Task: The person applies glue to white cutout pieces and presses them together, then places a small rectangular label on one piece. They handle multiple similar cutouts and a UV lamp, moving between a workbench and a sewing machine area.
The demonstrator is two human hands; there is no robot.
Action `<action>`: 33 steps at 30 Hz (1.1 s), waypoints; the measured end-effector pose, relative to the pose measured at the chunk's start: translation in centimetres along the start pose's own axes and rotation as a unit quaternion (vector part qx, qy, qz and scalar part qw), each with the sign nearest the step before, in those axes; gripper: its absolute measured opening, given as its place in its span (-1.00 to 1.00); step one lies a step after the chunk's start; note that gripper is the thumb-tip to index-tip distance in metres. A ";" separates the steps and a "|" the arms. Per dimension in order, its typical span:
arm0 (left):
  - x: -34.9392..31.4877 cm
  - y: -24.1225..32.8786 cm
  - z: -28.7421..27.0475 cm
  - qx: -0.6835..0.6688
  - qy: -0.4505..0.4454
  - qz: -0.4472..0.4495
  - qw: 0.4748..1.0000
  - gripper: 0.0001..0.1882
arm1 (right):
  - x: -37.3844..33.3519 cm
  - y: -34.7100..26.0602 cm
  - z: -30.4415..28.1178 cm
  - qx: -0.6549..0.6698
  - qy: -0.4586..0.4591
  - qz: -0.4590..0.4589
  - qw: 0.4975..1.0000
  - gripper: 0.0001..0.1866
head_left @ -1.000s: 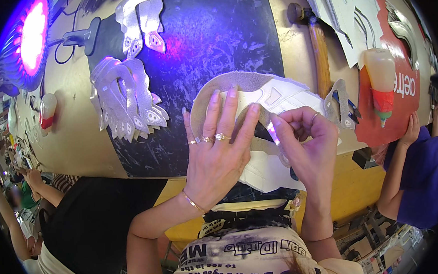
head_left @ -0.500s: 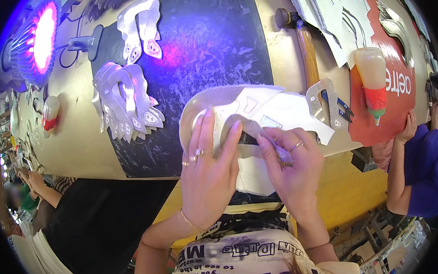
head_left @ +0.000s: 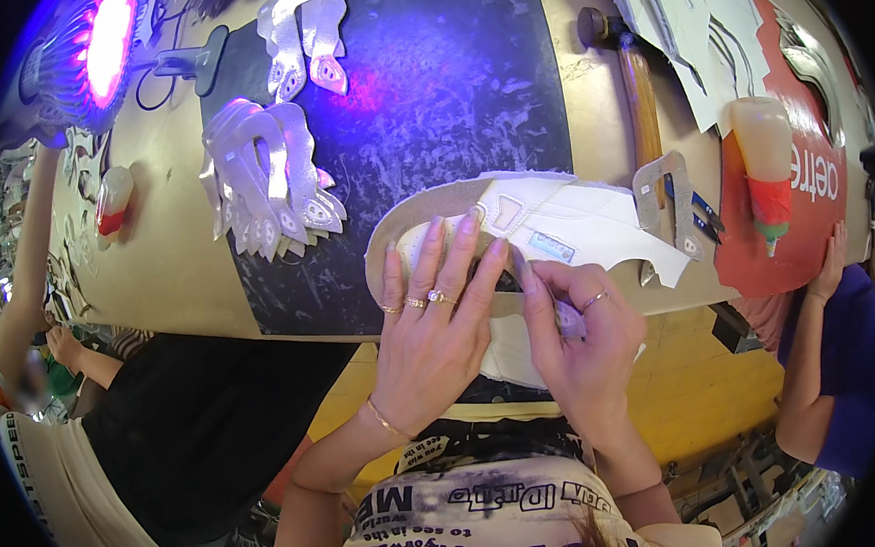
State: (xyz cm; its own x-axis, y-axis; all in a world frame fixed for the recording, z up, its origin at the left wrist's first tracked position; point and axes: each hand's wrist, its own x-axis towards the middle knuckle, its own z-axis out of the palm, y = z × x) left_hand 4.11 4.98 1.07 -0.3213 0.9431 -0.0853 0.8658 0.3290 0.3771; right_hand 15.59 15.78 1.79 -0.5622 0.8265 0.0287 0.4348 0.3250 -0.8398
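A white and grey shoe upper [head_left: 594,219] lies at the table's front edge, its lower part hanging over. My left hand [head_left: 430,319] rests on it with fingers stretched and slightly spread, pressing it down near the rounded grey end. At the opening in its middle, my right hand [head_left: 587,350] is closed in a pinch. It grips a slim tool with a pale purplish handle [head_left: 569,319]; most of the tool is hidden by the fingers. The thumb and index tips are close to my left index fingertip.
Silvery cut pieces [head_left: 266,174] lie on a dark mat [head_left: 446,82]. Rightward are a hammer [head_left: 639,101], a grey loop-shaped piece [head_left: 653,195], blue-handled snips [head_left: 704,212], a bottle [head_left: 763,158] and a red sheet [head_left: 806,241]. A lamp [head_left: 93,54] glows far left. Co-workers' arms [head_left: 808,351] flank me.
My view has shifted slightly. My left fingers have moved along the upper toward the opening, and my right hand's pinch has tightened around the edge there. The upper lies turned a little.
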 end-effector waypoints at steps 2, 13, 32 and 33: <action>-0.1 0.1 0.1 0.003 0.000 -0.002 1.000 -0.30 | 0.3 -0.1 -0.2 0.021 -0.011 0.033 0.999 -0.90; -0.4 -0.1 1.0 0.021 0.023 0.022 0.999 -0.24 | 0.4 0.5 0.0 -0.025 -0.005 0.007 1.000 -0.90; 0.1 0.4 1.2 0.034 0.071 0.038 0.996 -0.37 | 0.7 0.2 0.5 -0.039 0.005 0.034 0.999 -0.94; 0.3 0.4 0.5 0.037 0.068 0.040 0.996 -0.41 | 0.6 0.1 0.4 -0.063 0.001 0.022 0.998 -0.93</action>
State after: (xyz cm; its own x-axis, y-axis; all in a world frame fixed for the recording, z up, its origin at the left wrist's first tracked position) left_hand 4.55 5.45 0.75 -0.2948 0.9530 0.0707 0.9151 0.2602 0.3082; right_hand 15.05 16.11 1.50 -0.5401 0.8416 -0.0058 0.5444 0.3441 -0.7650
